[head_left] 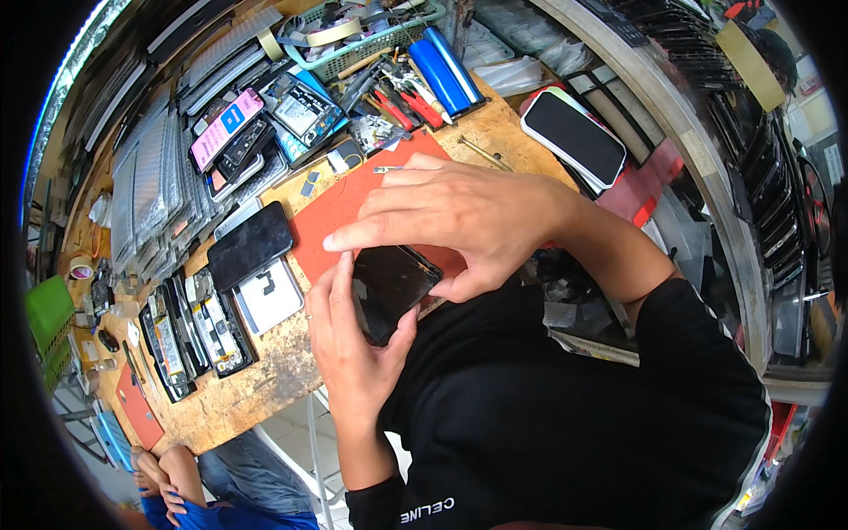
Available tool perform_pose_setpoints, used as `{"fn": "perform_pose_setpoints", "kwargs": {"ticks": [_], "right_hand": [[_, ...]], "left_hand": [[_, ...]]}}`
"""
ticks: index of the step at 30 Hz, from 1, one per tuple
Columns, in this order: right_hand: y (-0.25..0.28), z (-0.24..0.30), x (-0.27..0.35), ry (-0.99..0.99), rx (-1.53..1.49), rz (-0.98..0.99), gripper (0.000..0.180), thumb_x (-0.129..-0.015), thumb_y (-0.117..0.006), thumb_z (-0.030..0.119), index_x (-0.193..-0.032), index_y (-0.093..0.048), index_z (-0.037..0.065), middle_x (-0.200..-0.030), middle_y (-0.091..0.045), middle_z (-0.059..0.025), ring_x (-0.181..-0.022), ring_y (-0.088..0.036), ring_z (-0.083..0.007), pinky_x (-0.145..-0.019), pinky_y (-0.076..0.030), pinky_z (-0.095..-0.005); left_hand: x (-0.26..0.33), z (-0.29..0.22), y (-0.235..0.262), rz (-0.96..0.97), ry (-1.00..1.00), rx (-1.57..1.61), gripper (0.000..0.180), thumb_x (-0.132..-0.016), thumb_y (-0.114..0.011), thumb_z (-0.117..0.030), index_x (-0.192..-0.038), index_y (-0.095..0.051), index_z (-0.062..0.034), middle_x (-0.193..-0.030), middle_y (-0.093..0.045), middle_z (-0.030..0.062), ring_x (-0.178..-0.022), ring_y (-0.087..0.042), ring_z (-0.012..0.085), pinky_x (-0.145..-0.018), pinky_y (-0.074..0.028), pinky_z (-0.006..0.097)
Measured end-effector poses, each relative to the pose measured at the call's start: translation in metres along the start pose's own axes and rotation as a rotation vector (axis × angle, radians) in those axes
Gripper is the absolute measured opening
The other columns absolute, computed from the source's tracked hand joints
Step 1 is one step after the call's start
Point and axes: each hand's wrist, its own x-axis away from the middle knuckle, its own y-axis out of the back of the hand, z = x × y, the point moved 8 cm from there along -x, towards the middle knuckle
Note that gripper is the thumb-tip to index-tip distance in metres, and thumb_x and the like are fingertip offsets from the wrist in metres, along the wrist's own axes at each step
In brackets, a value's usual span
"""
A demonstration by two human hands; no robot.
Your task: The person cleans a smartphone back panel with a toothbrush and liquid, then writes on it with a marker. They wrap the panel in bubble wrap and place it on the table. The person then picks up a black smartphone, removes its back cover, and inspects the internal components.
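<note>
A dark smartphone [384, 296] with a glossy black face is between my two hands, over the near edge of a red-orange mat [322, 225]. My left hand [353, 344] grips its left side, fingers along one edge and thumb on the near edge. From the right, my right hand [468, 212] arches over the phone's far end, its thumb at the right corner and its index finger reaching toward my left fingertips. The right hand covers the far part of the phone. A second black phone [252, 246] lies left of the mat.
Opened phones [212, 322] with bare insides lie on the wooden bench [283, 384]. Stacks of bubble-wrap packets [146, 185], red-handled pliers [415, 106], a blue cylinder [437, 75] and a green basket [353, 53] stand beyond. A white-framed phone [574, 137] lies right. Another person's hands [163, 486] are lower left.
</note>
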Motion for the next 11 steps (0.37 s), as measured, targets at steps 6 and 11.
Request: {"fn": "perform_pose_setpoints", "kwargs": {"ticks": [6,11], "right_hand": [[0.0000,0.0017,0.0003,-0.018,0.040,-0.019,0.106,-0.069,-0.090,0.018,-0.163,-0.042,0.012,-0.138,-0.064,-0.0117,-0.128,-0.060,-0.0310,-0.101,-0.043,-0.0445],[-0.0031,-0.0006,0.0000,-0.021,0.042,0.015,0.109,-0.071,-0.091,0.020,-0.166,-0.038,0.012,-0.152,-0.057,-0.0157,-0.133,-0.057,-0.0333,-0.106,-0.042,-0.0459]], "left_hand": [[0.0019,-0.0008,0.0049,-0.006,0.007,0.006,0.094,-0.070,-0.094,-0.010,-0.152,-0.050,0.0008,-0.130,-0.061,0.0230,-0.116,-0.063,0.0406,-0.100,-0.051,0.048],[0.0054,-0.0001,0.0067,-0.030,0.017,0.010,0.095,-0.070,-0.094,-0.010,-0.153,-0.050,0.0003,-0.131,-0.061,0.0234,-0.118,-0.063,0.0408,-0.101,-0.050,0.048]]}}
